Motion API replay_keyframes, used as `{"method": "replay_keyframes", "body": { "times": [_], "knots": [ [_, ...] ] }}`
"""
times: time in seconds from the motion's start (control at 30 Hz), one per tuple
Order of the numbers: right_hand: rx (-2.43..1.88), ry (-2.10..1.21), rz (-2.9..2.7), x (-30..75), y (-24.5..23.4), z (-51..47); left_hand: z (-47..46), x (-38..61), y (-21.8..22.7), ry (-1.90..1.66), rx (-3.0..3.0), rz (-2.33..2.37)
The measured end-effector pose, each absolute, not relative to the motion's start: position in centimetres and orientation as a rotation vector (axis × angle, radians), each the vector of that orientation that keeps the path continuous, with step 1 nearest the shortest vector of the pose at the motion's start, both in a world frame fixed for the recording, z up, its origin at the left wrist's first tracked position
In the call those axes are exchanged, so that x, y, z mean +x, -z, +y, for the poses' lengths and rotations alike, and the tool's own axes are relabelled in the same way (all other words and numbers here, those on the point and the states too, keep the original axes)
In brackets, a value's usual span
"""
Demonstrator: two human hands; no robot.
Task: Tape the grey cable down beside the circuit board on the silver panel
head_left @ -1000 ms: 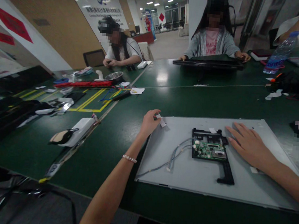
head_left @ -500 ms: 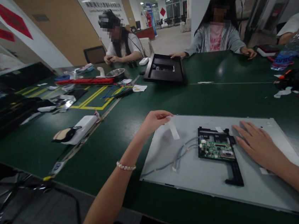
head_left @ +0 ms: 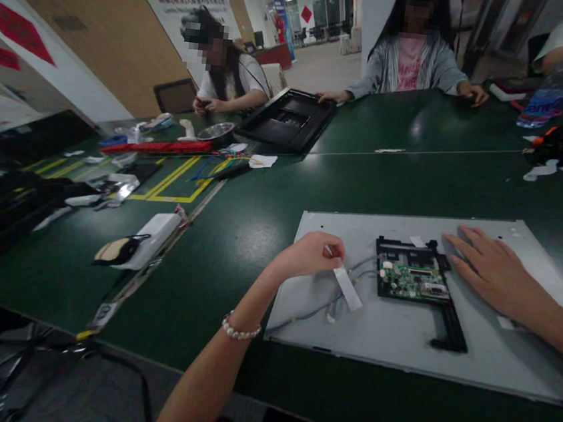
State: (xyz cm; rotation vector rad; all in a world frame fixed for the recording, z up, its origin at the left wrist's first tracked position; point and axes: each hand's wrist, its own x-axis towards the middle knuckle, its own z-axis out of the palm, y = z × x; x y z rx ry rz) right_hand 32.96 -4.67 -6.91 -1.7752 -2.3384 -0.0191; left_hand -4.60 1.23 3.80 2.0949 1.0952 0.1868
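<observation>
A pale metal panel (head_left: 341,220) lies flat in front of me. On it sits a black plastic bracket (head_left: 450,326) carrying a green circuit board (head_left: 412,280). Thin grey-blue cables (head_left: 300,317) run from the board to the panel's left edge. My left hand (head_left: 313,253) pinches one end of a white strip of tape (head_left: 348,288), which hangs over the cables. My right hand (head_left: 494,267) rests palm down with fingers spread on the panel, just right of the bracket. Part of a white piece shows under that wrist.
Across the green table (head_left: 237,247), a co-worker's hand touches a black frame (head_left: 291,118). A white box (head_left: 155,238) with a beige and black item stands on the left. A metal bowl (head_left: 217,132) and a plastic bottle (head_left: 547,98) are farther off.
My left hand has moved right and toward me with the tape strip, from the panel's far left edge to above the cables. The co-worker's black frame has tilted and shifted left.
</observation>
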Motion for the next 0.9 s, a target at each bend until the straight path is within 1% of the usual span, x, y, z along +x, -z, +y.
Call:
{"method": "replay_keyframes", "body": {
  "times": [0.13,0.23,0.37,0.47,0.53,0.6,0.7,0.9],
  "knots": [
    [-1.776,-0.012,-2.310,32.9,6.4,-4.6,1.0,-4.3,-3.6,-0.142,2.090,1.092],
    [-1.666,0.026,-2.247,31.9,4.8,-5.0,0.8,-4.1,-3.4,-0.131,2.090,1.105],
    [-1.369,0.043,-2.240,28.4,1.0,-6.9,0.9,-4.1,-3.3,-0.112,2.092,1.118],
    [-1.086,-0.020,-2.466,24.5,-1.6,-8.8,0.9,-4.1,-3.2,-0.090,2.076,1.135],
    [-0.899,-0.037,-2.613,21.9,-2.6,-9.7,0.9,-4.1,-3.2,-0.057,2.043,1.149],
    [-0.785,-0.033,-2.678,19.9,-2.7,-10.1,0.8,-4.1,-3.1,-0.019,2.002,1.154],
    [-0.714,0.006,-2.746,17.9,-1.6,-9.8,0.7,-4.0,-3.0,0.006,1.984,1.148],
    [-0.744,0.056,-2.745,17.0,0.6,-9.7,0.9,-4.3,-3.0,0.025,2.093,1.154]
  ]
}}
